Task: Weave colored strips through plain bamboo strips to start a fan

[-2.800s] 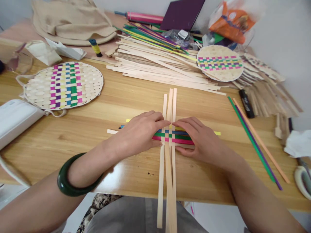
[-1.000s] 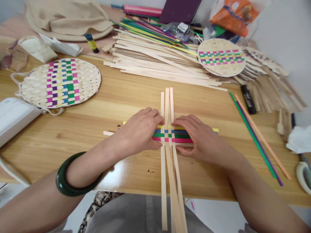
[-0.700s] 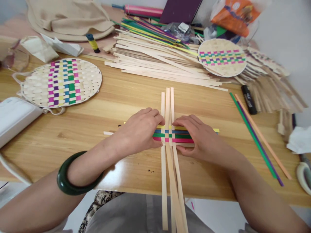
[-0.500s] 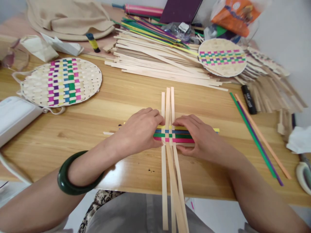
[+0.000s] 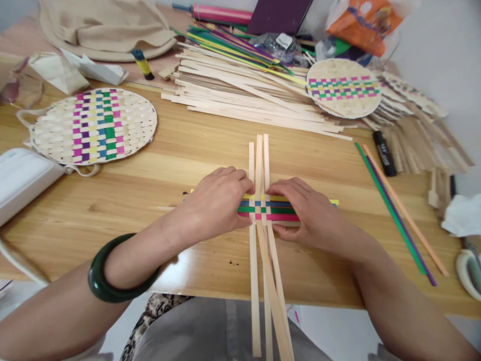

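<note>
Over the counter's (image 5: 315, 281) near edge hang pale strips (image 5: 254, 291); a knock there could skew the weave (image 5: 260, 210), set back from that edge. The left hand (image 5: 221, 201) and right hand (image 5: 303, 210) pinch it between thumbs and fingers; uneven pressure might open gaps. They hide most of the crossing strips (image 5: 283, 211); toward the far edge, heaped strips (image 5: 240, 95) overlap too closely to count.

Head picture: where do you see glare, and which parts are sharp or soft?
Head view: white glare on the table, by its front edge, just right of the bracelet; head view: left hand, right hand and strips look fairly sharp; head view: the orange bag, top right, looks softer.
</note>
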The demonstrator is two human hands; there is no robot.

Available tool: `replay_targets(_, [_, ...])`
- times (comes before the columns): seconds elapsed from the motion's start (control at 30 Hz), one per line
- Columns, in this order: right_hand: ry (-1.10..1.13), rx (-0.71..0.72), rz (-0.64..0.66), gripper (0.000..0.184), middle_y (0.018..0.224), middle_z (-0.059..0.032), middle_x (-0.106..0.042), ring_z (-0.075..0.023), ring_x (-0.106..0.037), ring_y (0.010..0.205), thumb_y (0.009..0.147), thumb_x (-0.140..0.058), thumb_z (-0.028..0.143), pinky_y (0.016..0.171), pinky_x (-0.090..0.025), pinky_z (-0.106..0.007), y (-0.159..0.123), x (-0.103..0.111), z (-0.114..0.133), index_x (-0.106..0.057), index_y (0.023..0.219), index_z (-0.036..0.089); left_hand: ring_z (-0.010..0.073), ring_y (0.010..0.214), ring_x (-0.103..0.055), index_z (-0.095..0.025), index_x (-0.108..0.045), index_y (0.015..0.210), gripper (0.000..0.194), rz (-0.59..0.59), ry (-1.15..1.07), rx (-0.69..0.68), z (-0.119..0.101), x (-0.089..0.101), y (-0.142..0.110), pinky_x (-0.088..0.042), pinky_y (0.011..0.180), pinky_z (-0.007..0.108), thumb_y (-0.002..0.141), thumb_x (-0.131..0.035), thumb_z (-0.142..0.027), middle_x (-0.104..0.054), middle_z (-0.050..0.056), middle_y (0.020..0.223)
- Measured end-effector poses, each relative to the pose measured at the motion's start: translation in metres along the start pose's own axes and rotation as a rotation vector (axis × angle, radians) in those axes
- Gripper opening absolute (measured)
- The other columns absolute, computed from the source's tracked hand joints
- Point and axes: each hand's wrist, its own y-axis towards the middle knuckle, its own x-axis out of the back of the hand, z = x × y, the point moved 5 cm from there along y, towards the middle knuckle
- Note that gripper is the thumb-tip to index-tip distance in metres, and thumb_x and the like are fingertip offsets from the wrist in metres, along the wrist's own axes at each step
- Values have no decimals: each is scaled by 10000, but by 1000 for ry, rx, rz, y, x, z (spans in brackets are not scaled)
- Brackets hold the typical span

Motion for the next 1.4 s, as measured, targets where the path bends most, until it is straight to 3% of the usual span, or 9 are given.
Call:
replay_targets(0.33, [44,-40,29,465,1148,-108,-636,-282,-598,1085,735,-668,192,878,-538,-418,0,-2,0,-525,1177,198,270,992,-608,-181,-676,997,355,-22,20,10,-1,0,0,-453,911,387,711,-796,-353,-675,61,1014])
replay_targets(0.5, [81,-38,43,492,1211,-108,-617,-272,-579,1124,744,-684,215,928,-522,-421,-2,4,-5,-513,1205,193,264,992,-617,-193,-684,1036,474,25,-105,9,8,4,2,-462,893,374,679,-802,-482,-683,53,1022])
replay_targets(0.63, [124,-21,11,360,1174,-85,-641,-254,-592,1097,816,-652,264,914,-521,-407,-1,7,-10,-550,1157,212,189,888,-648,-203,-719,976,187,23,-224,19,19,7,4,-471,811,308,852,-628,-308,-707,22,970])
replay_targets(0.73, [96,-23,-50,258,1119,-80,-664,-252,-602,1071,870,-599,266,906,-517,-414,-1,7,-16,-581,1121,211,166,828,-651,-202,-734,912,173,-37,-244,58,25,9,5,-469,765,285,858,-571,-222,-716,9,916])
replay_targets(0.93, [18,-41,-148,185,1111,-92,-669,-254,-589,1064,914,-543,223,907,-513,-442,0,5,-20,-628,1078,215,186,857,-647,-196,-732,906,180,-102,-205,8,22,10,5,-483,790,307,863,-560,-228,-710,27,908])
replay_targets(1.1, [24,-25,-146,123,1099,-87,-664,-240,-581,1060,926,-527,203,918,-505,-434,2,1,-17,-625,1000,214,221,944,-631,-181,-733,948,173,-95,-176,-17,20,8,4,-491,871,353,836,-634,-266,-692,60,972])
replay_targets(1.23, [19,-36,-137,144,1111,-89,-658,-244,-582,1073,920,-538,206,920,-503,-430,2,2,-16,-607,1046,214,233,1005,-617,-176,-733,981,197,-139,-191,-14,22,8,4,-490,912,369,868,-592,-253,-673,74,1014])
replay_targets(1.4, [-41,-10,-113,154,1092,-98,-669,-249,-594,1030,907,-585,253,874,-520,-419,1,3,-15,-613,1047,195,230,992,-621,-164,-725,1001,217,-89,-188,-59,20,9,4,-482,924,368,842,-658,-296,-679,69,1022])
